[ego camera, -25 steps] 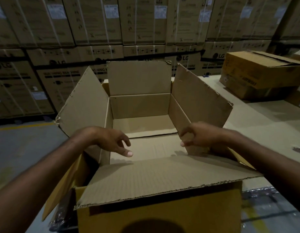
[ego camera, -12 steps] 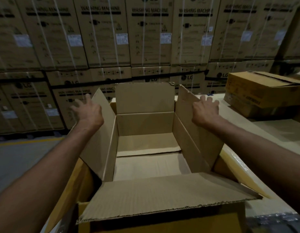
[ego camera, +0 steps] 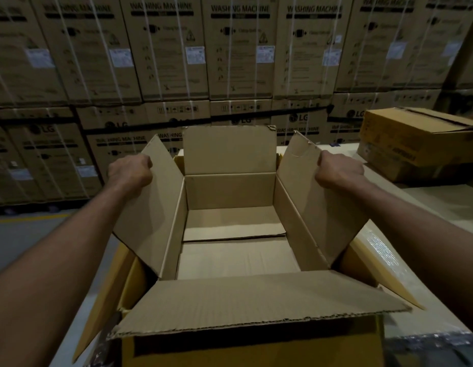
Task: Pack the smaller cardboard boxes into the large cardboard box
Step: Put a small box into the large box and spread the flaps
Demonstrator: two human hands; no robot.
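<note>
While the large cardboard box [ego camera: 230, 192] stands open at the surface's [ego camera: 441, 202] left edge, I see my left hand [ego camera: 129, 172] with fingers [ego camera: 146, 162] curled on its left flap [ego camera: 150, 207] and my right hand [ego camera: 338, 170] gripping the right flap [ego camera: 317, 207]. A smaller cardboard box [ego camera: 415, 139] sits toward the far right corner.

Left hand [ego camera: 130, 172] and right hand [ego camera: 339, 170]: from flat on the box [ego camera: 230, 190] flaps to an edge grip.

so it's just bare skin here, left forearm [ego camera: 71, 247] and right forearm [ego camera: 420, 229] uncovered all the way to the frame edge, left hand [ego camera: 130, 172] and right hand [ego camera: 339, 172] bare too, backs and knuckles showing, dim light so finer detail is kinda lost
</note>
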